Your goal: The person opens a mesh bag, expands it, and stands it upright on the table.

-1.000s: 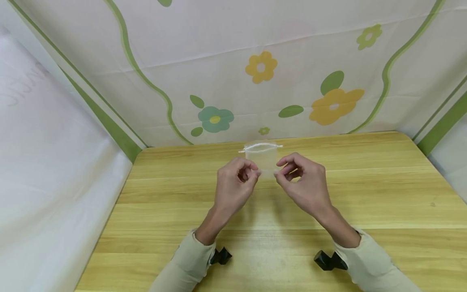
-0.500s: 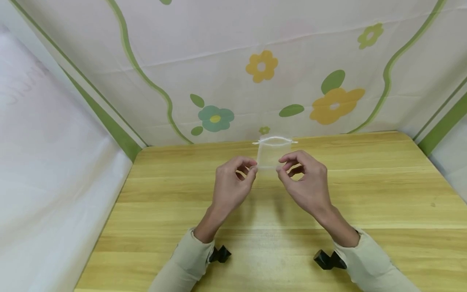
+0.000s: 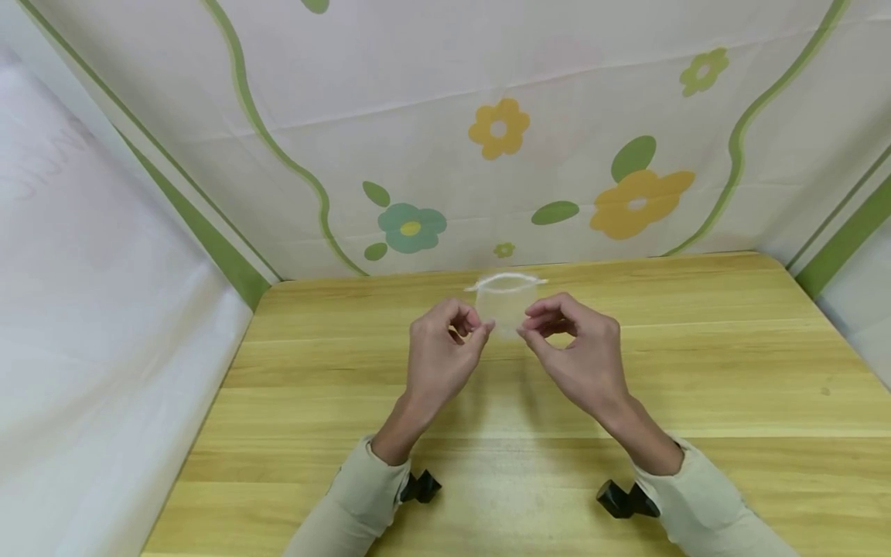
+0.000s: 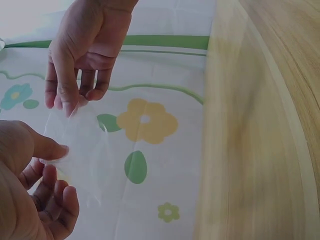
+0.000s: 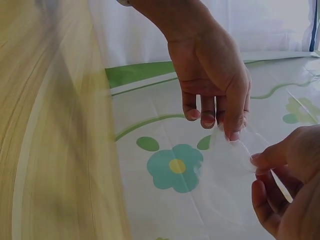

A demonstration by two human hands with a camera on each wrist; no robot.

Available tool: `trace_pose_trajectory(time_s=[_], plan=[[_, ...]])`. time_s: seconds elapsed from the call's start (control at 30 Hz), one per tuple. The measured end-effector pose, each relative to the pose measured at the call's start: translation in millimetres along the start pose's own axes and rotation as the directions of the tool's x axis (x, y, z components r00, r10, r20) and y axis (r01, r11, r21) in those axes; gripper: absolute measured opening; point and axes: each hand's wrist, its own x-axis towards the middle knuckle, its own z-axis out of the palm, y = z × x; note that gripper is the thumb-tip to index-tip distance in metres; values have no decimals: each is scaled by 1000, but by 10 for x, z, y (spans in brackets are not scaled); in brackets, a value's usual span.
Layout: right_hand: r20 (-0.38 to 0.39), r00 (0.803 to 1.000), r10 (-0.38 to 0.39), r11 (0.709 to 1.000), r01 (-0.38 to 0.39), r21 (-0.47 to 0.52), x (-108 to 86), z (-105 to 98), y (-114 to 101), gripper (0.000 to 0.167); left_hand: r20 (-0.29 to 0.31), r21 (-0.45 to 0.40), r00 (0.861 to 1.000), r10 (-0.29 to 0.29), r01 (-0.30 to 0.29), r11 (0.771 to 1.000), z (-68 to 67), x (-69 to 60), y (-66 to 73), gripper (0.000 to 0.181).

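A small see-through plastic bag (image 3: 506, 303) hangs in the air between the two hands over the table. Its white-edged mouth gapes in a narrow oval on the far side, with a short white tip poking out at each end. My left hand (image 3: 445, 348) pinches the bag's near left corner between thumb and fingers. On the opposite corner, my right hand (image 3: 581, 352) pinches in the same way. The left wrist view shows the bag (image 4: 87, 155) as a faint clear film between both hands. Nothing can be made out inside it.
A wooden table (image 3: 313, 464) lies under the hands. Behind it hangs a white cloth (image 3: 431, 170) printed with flowers, and another white sheet (image 3: 104, 309) runs along the left side. Black mounts (image 3: 420, 486) stick out at both cuffs.
The bag's mouth swung right and away by half a second ago, then came back left and nearer. Both hands keep almost the same place and their pinch.
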Motion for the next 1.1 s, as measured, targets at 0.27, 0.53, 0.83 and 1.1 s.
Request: trace_pose_trajectory(time_s=[0.27,0.53,0.83,1.1], plan=[[-48,990,-135,989,137,49,-1,38,-22,25,-27,-31,999,-32,31,999,23,-4,15,10],[-103,972,-209,978,211,5,-18,78,-6,21,-86,-53,996,-15,10,999,46,-22,38,12],[-117,979,-167,986,162,-46,-26,94,-1,18,-117,-74,993,24,-33,997,61,-12,24,6],[-84,988,-131,990,126,-70,-45,104,-12,16,-176,-112,984,39,-59,992,75,-16,10,11]])
